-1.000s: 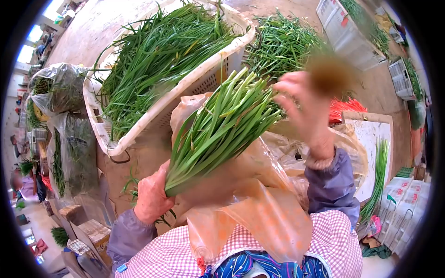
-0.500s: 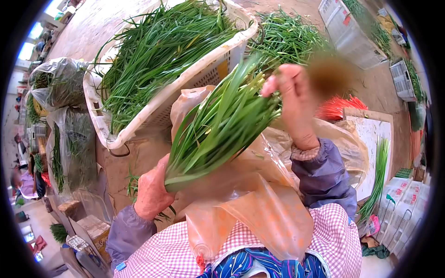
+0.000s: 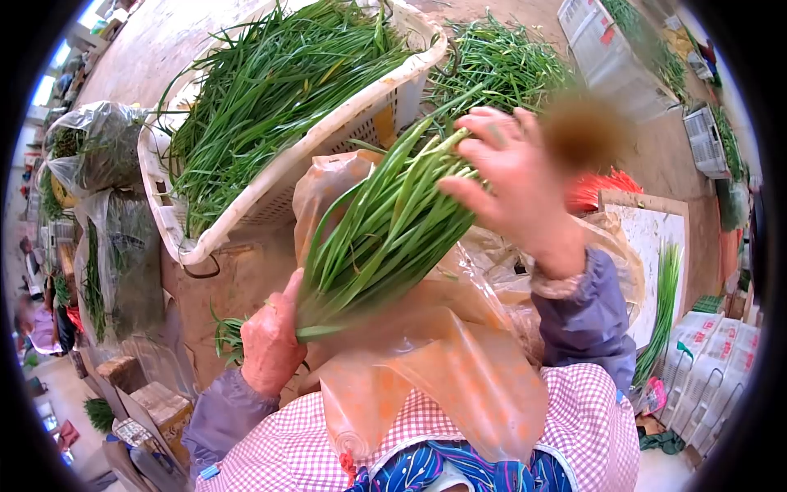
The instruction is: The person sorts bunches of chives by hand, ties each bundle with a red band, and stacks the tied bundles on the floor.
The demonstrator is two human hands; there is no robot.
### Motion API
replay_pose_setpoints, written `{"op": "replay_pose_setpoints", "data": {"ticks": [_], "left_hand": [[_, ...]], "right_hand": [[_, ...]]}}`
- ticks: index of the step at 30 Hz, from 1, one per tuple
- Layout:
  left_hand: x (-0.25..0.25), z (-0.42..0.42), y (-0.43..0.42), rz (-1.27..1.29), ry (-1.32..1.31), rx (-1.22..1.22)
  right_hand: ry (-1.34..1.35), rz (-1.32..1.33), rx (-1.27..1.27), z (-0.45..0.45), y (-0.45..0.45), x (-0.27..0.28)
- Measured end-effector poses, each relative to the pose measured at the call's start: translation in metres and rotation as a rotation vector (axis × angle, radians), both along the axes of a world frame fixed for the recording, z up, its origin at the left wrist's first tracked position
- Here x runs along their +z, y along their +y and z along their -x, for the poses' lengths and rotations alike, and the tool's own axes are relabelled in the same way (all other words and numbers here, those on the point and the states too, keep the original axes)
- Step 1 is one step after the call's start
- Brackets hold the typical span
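A thick bunch of long green leaves (image 3: 385,238) slants up and right across the middle, above an orange-spotted plastic sheet (image 3: 459,373) on my lap. My left hand (image 3: 272,343) is wrapped round the bunch's lower left end. At its upper right end, my right hand (image 3: 512,176) has its fingers spread over the pale stalk tips; whether they touch the stalks is hard to tell. Beyond the bunch stands a large white basket (image 3: 307,148) heaped with loose green leaves (image 3: 279,98).
More cut greens (image 3: 508,66) lie on the floor behind. Red strips (image 3: 602,190) and a white board (image 3: 648,262) with thin green stalks (image 3: 662,303) are at right, near stacked white crates (image 3: 709,369). Clear bags of greens (image 3: 127,254) stand at left.
My right hand has gone from pinched fingers at the stalk tips to fingers spread over them. One long leaf now sticks out past the top of the bunch.
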State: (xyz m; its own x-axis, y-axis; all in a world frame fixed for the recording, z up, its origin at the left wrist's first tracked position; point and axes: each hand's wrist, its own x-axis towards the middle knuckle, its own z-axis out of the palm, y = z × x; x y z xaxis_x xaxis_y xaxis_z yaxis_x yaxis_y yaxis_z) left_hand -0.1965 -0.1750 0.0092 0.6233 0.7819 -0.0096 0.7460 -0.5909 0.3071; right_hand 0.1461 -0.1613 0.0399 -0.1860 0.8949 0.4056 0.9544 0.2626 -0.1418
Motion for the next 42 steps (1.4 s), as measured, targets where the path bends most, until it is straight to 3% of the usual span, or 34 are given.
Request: {"op": "replay_pose_setpoints", "data": {"ticks": [2,4,6,9,10,12,13,14,16,18,21,23,24,26,28,30,33,34,36,38,42], "left_hand": [[0.005,-0.003,-0.002,-0.003,0.079,0.001],[0.006,-0.001,-0.003,-0.002,0.163,0.021],[0.005,0.002,-0.004,-0.046,0.152,-0.015],[0.001,0.005,-0.005,-0.042,0.152,-0.018],[-0.001,0.004,-0.005,-0.036,0.150,-0.016],[-0.004,0.001,-0.004,-0.108,-0.006,-0.011],[-0.004,0.000,-0.004,-0.105,-0.009,-0.011],[-0.004,0.000,-0.004,-0.102,0.000,-0.014],[-0.005,0.000,-0.004,-0.096,0.009,-0.016],[-0.004,0.001,-0.005,-0.103,0.035,-0.042],[-0.002,0.000,-0.005,-0.113,0.045,-0.035],[-0.001,-0.001,-0.005,-0.125,0.069,-0.037],[-0.001,-0.002,-0.006,-0.132,0.099,-0.036],[-0.001,-0.005,-0.005,-0.128,0.090,-0.037],[0.000,-0.006,-0.004,-0.142,0.084,-0.051],[0.001,-0.006,-0.004,-0.155,0.087,-0.057],[0.000,-0.004,-0.007,-0.086,-0.053,0.000],[-0.002,-0.002,-0.010,-0.080,-0.049,0.012],[-0.005,-0.002,-0.008,-0.084,-0.147,0.023],[-0.004,-0.003,-0.006,-0.099,-0.118,-0.016],[-0.002,-0.002,-0.005,-0.117,0.005,-0.057]], "right_hand": [[-0.085,0.048,-0.035,0.007,0.007,-0.016],[-0.001,0.271,0.083,0.013,0.011,-0.020],[0.150,0.202,0.197,0.016,0.014,-0.027],[0.699,0.298,0.357,0.012,0.017,-0.025],[0.698,0.305,0.357,0.012,0.015,-0.030],[0.570,0.033,0.201,0.013,0.012,-0.049],[0.534,-0.103,0.246,0.013,0.015,-0.056],[0.531,-0.101,0.244,0.012,0.013,-0.057],[1.123,-0.031,-0.147,0.011,0.009,-0.059],[1.453,0.100,-0.295,-0.035,0.012,-0.053],[1.297,0.035,-0.280,-0.096,0.005,-0.073],[-0.034,-0.131,-0.461,-0.104,-0.001,-0.070],[-0.038,-0.128,-0.456,-0.089,-0.004,-0.055],[0.451,-0.163,-0.076,-0.033,-0.009,-0.008],[0.201,-0.075,0.165,-0.008,-0.010,0.006],[0.102,-0.067,0.209,0.000,-0.008,-0.001],[0.471,-0.036,0.321,0.001,-0.007,-0.028],[0.475,-0.028,0.331,0.005,-0.011,-0.031],[0.634,-0.077,-0.003,0.013,-0.020,-0.033],[0.745,-0.079,-0.065,0.005,-0.018,-0.036],[1.389,-0.180,-0.375,-0.055,-0.002,-0.056]]}}
